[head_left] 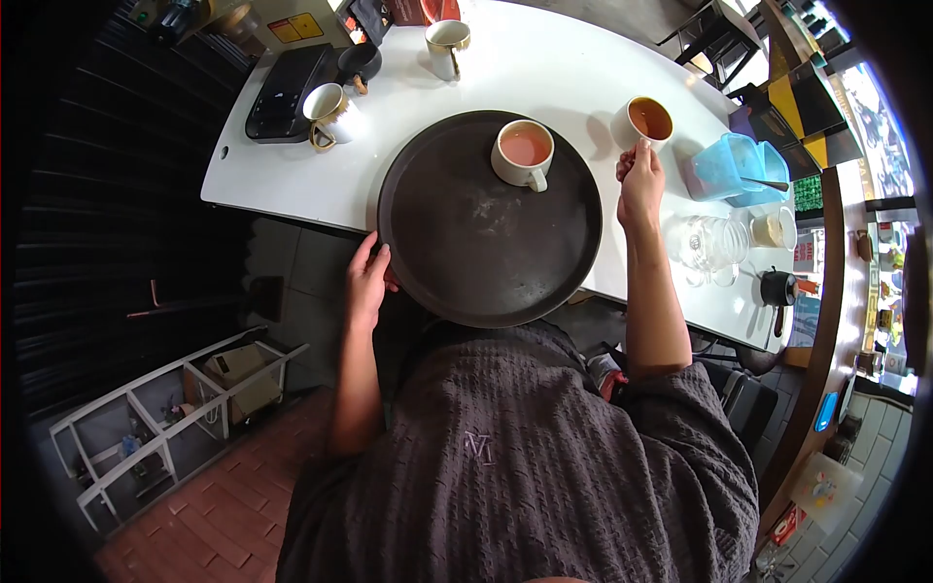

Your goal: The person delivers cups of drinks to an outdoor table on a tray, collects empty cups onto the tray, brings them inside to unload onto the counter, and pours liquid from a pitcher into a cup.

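Your crinkled dark shirt [515, 418] sits below the round, matte tray [476, 253], which overhangs the glossy white table [573, 58] and carries a smooth cup of pinkish liquid [523, 154]. Your left hand [365, 284] grips its rim; your right hand's [641, 187] fingers are closed on the handle of a rounded cup of amber liquid [643, 122].

The person is wearing a dark brown-grey top [544, 408], its crinkled fabric showing rows of short, broken puckers running lengthwise. Toward nine o'clock from the middle of the top, a small, pale, angular monogram [478, 448] is standing out, its letters overlapping. The right sleeve [695, 423], toward two o'clock, is falling loosely and ending near the elbow; the left sleeve [326, 486], toward eight o'clock, is lying in deeper shadow. Both the left hand [366, 282] and the right hand [641, 187] are showing bare.
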### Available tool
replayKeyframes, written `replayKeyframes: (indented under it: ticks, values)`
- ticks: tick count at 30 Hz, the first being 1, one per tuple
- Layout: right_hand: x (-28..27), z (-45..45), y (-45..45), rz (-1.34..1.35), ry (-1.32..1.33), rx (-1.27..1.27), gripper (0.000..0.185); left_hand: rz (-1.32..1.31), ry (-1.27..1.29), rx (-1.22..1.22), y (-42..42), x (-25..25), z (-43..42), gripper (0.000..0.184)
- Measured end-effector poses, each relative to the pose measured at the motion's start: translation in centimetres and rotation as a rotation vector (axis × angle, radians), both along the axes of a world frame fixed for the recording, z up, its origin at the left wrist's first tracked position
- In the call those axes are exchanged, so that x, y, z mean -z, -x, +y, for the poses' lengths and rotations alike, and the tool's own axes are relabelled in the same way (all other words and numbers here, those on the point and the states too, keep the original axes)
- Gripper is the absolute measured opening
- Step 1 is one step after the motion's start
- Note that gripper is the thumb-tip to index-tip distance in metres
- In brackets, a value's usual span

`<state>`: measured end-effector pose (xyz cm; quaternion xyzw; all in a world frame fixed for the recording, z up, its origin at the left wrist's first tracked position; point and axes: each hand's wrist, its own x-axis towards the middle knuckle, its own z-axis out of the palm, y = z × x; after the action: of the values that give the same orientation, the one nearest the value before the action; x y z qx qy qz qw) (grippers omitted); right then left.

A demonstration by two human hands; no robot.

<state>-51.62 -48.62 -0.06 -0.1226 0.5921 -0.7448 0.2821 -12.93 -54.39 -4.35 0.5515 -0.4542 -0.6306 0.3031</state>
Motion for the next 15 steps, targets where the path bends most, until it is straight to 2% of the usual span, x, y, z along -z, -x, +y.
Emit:
replayKeyframes:
  ticks: [2,8,11,15]
  values:
    - [-2.1,0.9,-0.8,0.08,0.022,-0.031,0.03,-0.012,-0.003,0.014,0.2,-0.7,-0.2,0.045]
    - [-6.8,3.5,-3.7,0.095,0.072,-0.147,0.026,-0.075,-0.023,0.104,1.1,-1.5,-1.4,0.048]
    - [-7.8,4.5,-5.6,0.058,0.084,-0.257,0.024,-0.098,-0.036,0.142,1.9,-1.4,-2.0,0.049]
    - [-8.2,5.0,-8.9,0.025,-0.035,-0.336,0.025,-0.117,-0.01,0.198,2.7,-2.0,-2.7,0.049]
